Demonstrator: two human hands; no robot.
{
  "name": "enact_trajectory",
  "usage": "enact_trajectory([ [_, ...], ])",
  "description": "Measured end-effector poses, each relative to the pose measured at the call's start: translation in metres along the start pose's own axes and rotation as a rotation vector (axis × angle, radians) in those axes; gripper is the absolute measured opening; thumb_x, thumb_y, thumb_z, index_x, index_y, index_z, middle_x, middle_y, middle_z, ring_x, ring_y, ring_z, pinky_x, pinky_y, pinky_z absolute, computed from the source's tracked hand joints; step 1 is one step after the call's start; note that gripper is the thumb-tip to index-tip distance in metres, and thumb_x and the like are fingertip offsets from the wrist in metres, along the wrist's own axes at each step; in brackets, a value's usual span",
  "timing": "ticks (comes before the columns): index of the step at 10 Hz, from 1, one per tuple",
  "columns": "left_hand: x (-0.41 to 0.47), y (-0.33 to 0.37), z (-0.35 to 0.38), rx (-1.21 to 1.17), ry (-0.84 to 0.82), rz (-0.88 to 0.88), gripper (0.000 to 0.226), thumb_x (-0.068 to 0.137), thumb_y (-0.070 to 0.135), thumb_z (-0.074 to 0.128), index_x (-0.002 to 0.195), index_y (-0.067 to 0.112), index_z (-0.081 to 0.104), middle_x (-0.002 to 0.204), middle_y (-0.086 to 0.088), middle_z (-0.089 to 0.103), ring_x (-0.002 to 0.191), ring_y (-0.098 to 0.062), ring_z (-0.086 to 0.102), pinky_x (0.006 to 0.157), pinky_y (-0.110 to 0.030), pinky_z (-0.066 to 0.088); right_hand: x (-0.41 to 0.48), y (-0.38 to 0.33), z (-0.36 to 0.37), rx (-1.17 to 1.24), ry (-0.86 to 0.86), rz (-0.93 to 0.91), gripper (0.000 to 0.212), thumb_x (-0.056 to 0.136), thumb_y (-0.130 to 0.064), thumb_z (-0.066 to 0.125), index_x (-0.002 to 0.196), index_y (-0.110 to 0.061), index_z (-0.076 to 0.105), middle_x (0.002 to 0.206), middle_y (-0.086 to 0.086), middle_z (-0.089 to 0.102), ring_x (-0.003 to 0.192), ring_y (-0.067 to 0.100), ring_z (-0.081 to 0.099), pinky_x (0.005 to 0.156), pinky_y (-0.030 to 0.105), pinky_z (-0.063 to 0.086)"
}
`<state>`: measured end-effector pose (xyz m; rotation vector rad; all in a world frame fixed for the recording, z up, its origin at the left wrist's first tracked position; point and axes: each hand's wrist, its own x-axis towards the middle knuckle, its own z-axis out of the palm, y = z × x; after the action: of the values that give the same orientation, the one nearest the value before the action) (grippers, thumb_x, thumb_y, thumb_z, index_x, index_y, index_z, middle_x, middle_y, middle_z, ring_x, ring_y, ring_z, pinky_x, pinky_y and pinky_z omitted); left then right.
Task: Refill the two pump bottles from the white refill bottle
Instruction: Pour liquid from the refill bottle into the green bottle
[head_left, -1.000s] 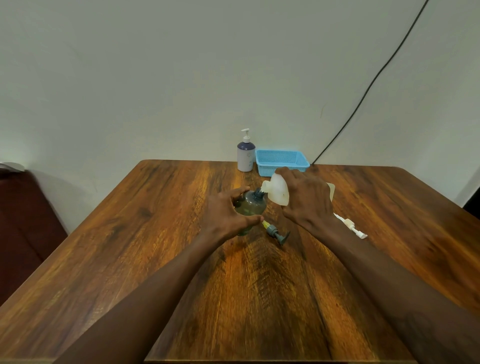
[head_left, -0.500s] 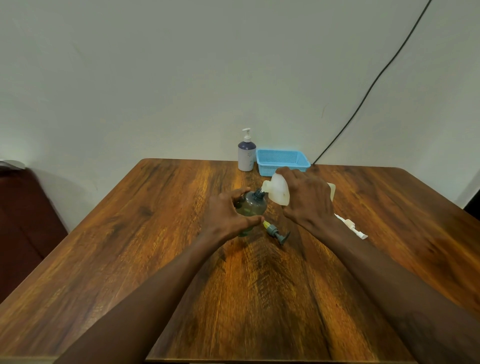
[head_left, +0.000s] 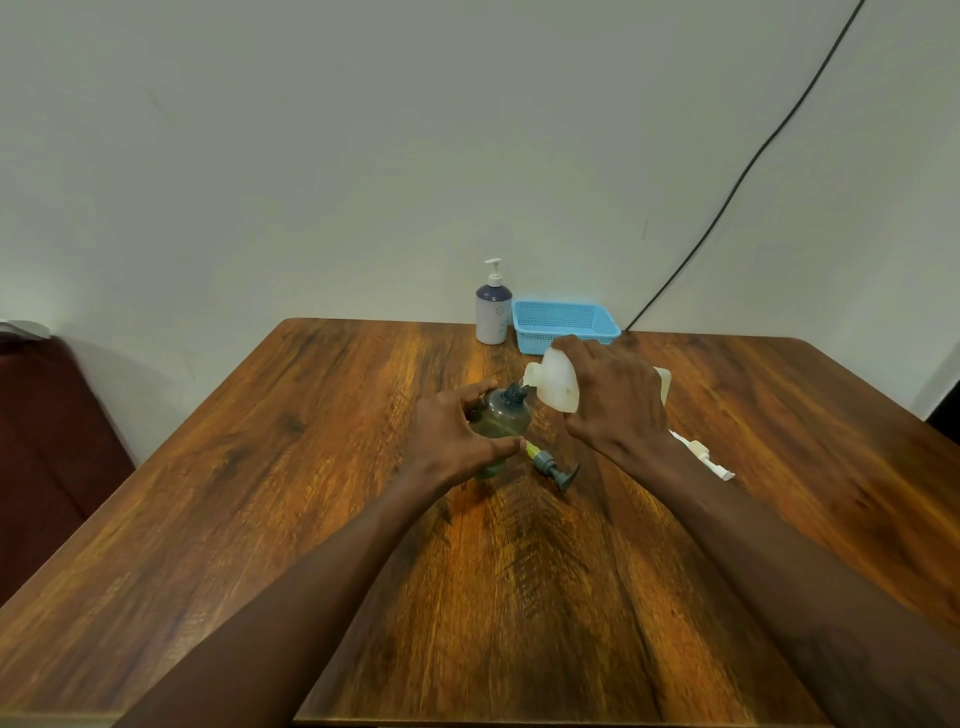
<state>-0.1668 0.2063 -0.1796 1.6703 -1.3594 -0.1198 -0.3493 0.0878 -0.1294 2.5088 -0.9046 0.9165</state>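
My left hand (head_left: 451, 439) grips a round, translucent green-grey pump bottle (head_left: 503, 420) that stands upright mid-table with its neck uncovered. My right hand (head_left: 615, 400) holds the white refill bottle (head_left: 555, 382) tipped to the left, its mouth right at the green bottle's neck. The grey pump head (head_left: 553, 464) with its yellowish tube lies on the table just right of that bottle. A second pump bottle (head_left: 492, 312), white with a dark blue shoulder and white pump fitted, stands at the far edge.
A blue mesh basket (head_left: 566, 325) sits beside the far bottle against the wall. A white pump part (head_left: 704, 457) lies on the wooden table (head_left: 260, 493) behind my right wrist. A black cable (head_left: 748, 166) runs up the wall. A dark red seat (head_left: 47, 441) is at the left.
Almost nothing moved. Both hands hold the same pose, with the white refill bottle still tipped at the green bottle's neck.
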Motion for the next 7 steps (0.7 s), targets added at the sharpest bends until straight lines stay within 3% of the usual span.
enact_trajectory([
  [5, -0.0005, -0.0004, 0.0003, 0.02, -0.004, -0.016, 0.09, 0.062, 0.052, 0.09, 0.141, 0.023, 0.059, 0.127, -0.005, 0.07, 0.1, -0.005, 0.063, 0.082, -0.017, 0.055, -0.0008, 0.0005, 0.0001, -0.001, -0.007, -0.012, 0.081, 0.055, -0.03, 0.091, 0.127, -0.018, 0.057, 0.107, 0.01, 0.071, 0.089, 0.031, 0.068, 0.077, 0.045, 0.056],
  [7, -0.0009, 0.0007, 0.0002, 0.018, -0.021, -0.022, 0.089, 0.064, 0.049, 0.091, 0.142, 0.022, 0.058, 0.129, -0.006, 0.069, 0.1, -0.004, 0.061, 0.077, -0.009, 0.049, -0.001, 0.0015, 0.0019, -0.029, -0.01, -0.01, 0.082, 0.054, -0.032, 0.092, 0.127, -0.02, 0.057, 0.109, 0.008, 0.071, 0.091, 0.029, 0.068, 0.078, 0.044, 0.056],
])
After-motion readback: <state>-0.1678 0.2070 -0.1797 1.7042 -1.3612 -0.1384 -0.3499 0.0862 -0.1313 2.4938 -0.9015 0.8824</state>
